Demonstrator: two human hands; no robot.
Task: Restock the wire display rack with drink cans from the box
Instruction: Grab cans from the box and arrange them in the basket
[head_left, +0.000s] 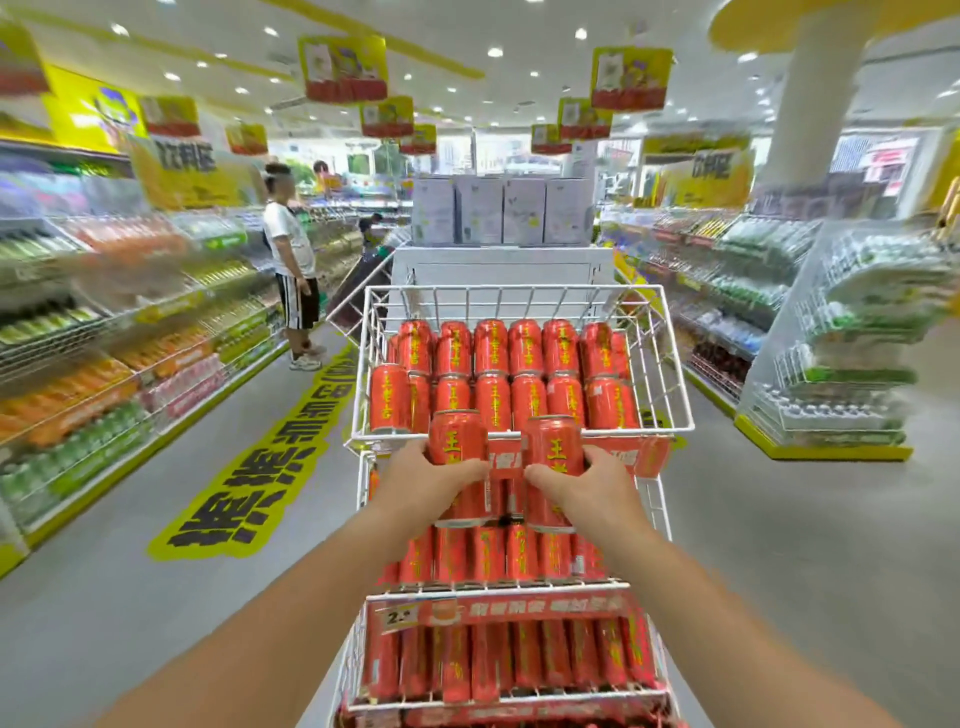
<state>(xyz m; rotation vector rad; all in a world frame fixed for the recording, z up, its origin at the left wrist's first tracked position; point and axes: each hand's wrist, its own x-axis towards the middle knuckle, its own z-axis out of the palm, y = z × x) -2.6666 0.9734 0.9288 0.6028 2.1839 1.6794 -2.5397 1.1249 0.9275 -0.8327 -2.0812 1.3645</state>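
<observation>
Shop aisle blurred; each hand (434, 480) (592, 486) grips red can (457, 447) (553, 449), labels part-hidden.

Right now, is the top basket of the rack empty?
No, the top basket already holds rows of red cans, and each hand, left and right, holds one more can at its front.

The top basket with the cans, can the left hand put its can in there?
Probably yes. The left hand holds its can right at the front rim of the top basket, which is open on top, with a free strip behind the rim.
</observation>
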